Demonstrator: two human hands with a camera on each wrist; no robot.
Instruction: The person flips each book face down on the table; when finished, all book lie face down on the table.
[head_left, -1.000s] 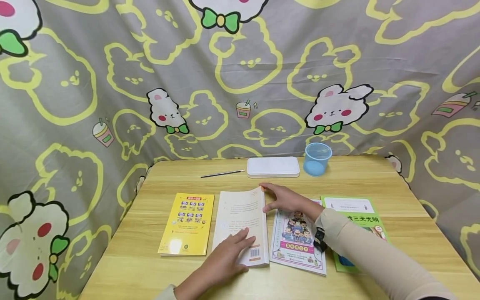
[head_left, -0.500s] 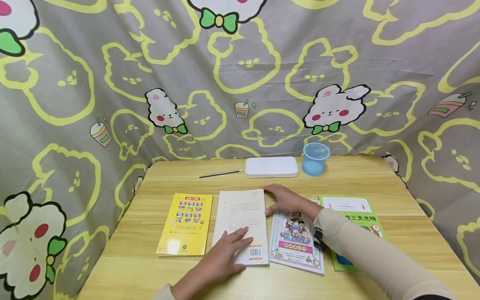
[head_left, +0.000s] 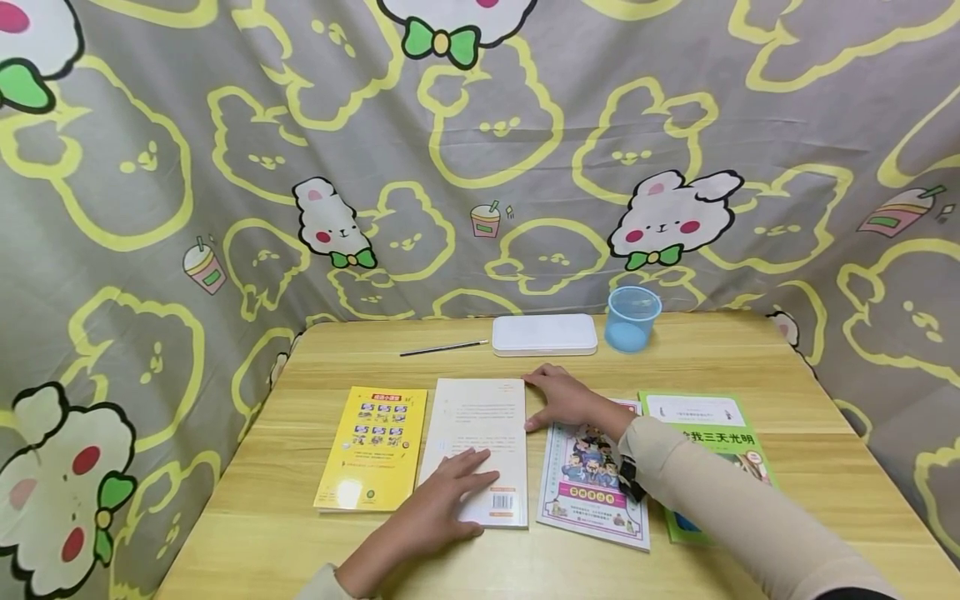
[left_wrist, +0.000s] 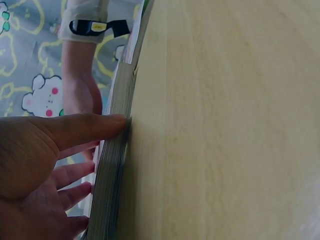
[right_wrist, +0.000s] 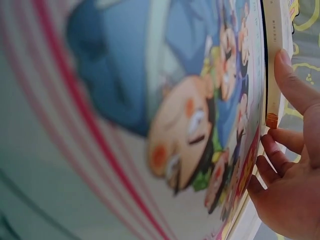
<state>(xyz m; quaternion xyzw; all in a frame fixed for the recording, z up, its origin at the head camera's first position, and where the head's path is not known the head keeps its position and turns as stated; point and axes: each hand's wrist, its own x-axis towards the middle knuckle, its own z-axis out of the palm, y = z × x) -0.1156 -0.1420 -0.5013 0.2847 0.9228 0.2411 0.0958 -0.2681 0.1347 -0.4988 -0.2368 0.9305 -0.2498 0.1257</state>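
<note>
A white book lies back cover up, its barcode at the lower right. My left hand rests on its lower left part with fingers spread; in the left wrist view the thumb lies against the page edges. At the book's upper right corner, my right hand touches the side with fingertips and thumb. The right wrist view shows that thumb on the spine. Under the right forearm lies a comic-style book with cartoon figures. A yellow book sits close to the white book's left side.
A green book lies at the right, partly covered by the right sleeve. Along the back of the wooden table are a dark pencil, a white pencil case and a blue cup. A patterned curtain hangs behind.
The white book has slid slightly left, closer to the yellow book, and its raised upper right part now lies flat. Both hands have moved a little left with it.
</note>
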